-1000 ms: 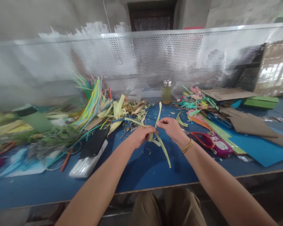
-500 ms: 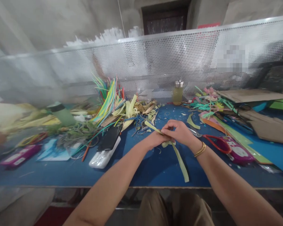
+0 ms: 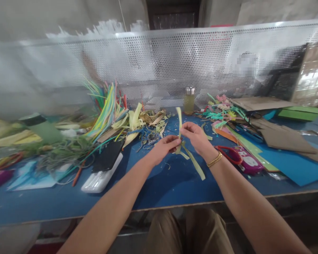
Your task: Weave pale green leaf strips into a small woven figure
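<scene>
Over the blue table, both my hands work close together on pale green husk strips [image 3: 179,117]. My left hand [image 3: 164,149] is closed, thumb and fingers pinching the strips where they cross. My right hand [image 3: 196,137] pinches the upright strip just above, and its top end sticks up past the fingers. A longer tail [image 3: 197,166] hangs down to the right, with a shorter end beside it. Fingers partly hide the crossing, so I cannot tell whether it is knotted. Red-handled scissors [image 3: 235,157] lie to the right of my right wrist, against a purple packet [image 3: 251,163].
A pile of husks [image 3: 135,120] and a bunch of coloured stems [image 3: 106,109] lie back left. A black phone [image 3: 107,155] rests on a white case [image 3: 102,178]. A capped bottle [image 3: 189,100] stands before the perforated metal screen [image 3: 159,63]. Cardboard [image 3: 288,141] lies right.
My hands have drawn slightly apart, and the short strip end has swung from slanting left to upright, now in my right fingers. The view has turned to the right.
</scene>
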### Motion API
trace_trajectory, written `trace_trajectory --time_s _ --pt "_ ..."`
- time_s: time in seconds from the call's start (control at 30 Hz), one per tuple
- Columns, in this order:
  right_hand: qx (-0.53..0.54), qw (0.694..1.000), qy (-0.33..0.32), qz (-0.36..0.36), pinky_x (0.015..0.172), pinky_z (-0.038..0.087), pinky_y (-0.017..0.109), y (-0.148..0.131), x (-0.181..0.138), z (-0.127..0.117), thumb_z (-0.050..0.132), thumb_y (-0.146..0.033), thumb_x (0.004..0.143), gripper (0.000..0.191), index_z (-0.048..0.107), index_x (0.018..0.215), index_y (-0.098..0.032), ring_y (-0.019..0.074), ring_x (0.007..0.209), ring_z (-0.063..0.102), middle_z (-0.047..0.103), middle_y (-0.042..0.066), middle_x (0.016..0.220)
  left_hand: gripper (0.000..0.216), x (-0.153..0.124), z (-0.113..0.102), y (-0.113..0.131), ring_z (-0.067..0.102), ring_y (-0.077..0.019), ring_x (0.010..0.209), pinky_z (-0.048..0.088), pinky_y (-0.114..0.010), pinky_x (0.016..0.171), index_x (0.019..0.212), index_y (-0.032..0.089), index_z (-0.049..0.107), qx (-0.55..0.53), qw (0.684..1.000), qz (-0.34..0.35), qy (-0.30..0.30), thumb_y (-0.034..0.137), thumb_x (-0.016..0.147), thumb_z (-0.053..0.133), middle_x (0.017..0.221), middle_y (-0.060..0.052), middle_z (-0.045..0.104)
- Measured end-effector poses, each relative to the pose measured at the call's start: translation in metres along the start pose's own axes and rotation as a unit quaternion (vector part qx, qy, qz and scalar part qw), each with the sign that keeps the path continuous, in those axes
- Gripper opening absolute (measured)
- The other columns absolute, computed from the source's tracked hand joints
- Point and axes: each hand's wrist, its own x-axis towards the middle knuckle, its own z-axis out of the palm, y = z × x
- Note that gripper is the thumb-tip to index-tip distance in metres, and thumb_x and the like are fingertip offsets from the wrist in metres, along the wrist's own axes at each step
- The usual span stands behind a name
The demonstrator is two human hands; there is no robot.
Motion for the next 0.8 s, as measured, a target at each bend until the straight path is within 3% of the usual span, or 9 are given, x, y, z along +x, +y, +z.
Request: trace_trajectory --time_s 0.13,0.27,0.6,0.8 --pt "0.027 0.998 0.052 0.009 0.063 0.04 0.026 0.0045 0.0046 -0.0034 0.062 -0.037 0.075 0.02 0.052 0.073 -0.021 0.0116 0.061 0.047 0.052 -0.003 0.065 0.033 0.0012 -0.0011 0.0021 0.041 -0.008 0.057 0.034 -0.023 0.057 0.093 0.019 0.066 -0.02 0.999 0.036 0.033 0.044 0.074 0.074 0.065 0.004 0.049" --pt "0.017 0.998 0.059 0.015 0.066 0.042 0.027 0.0056 0.0044 -0.0013 0.063 -0.039 0.074 0.021 0.051 0.074 -0.021 0.0125 0.064 0.05 0.053 -0.003 0.066 0.032 0.002 -0.0011 -0.001 0.037 -0.0084 0.056 0.031 -0.024 0.055 0.08 0.016 0.07 0.023 0.999 0.032 0.026 0.046 0.073 0.074 0.06 0.003 0.049" --pt "0.026 0.995 0.092 -0.026 0.068 0.045 0.028 0.0078 0.0056 0.0019 0.061 -0.037 0.078 0.02 0.049 0.075 -0.022 0.0125 0.066 0.053 0.056 -0.002 0.068 0.029 0.0021 0.0003 -0.003 0.043 -0.0095 0.057 0.032 -0.025 0.057 0.072 0.015 0.073 0.092 0.996 0.013 -0.001 0.043 0.068 0.077 0.06 0.0 0.056" --pt "0.024 0.995 0.098 -0.027 0.069 0.046 0.028 0.0063 0.0048 0.0009 0.063 -0.041 0.081 0.022 0.056 0.08 -0.02 0.0126 0.068 0.056 0.063 0.002 0.076 0.031 0.0043 -0.0039 -0.0058 0.045 -0.0094 0.057 0.035 -0.025 0.058 0.072 0.015 0.071 0.021 1.0 -0.002 0.019 0.044 0.066 0.079 0.061 0.0 0.056"
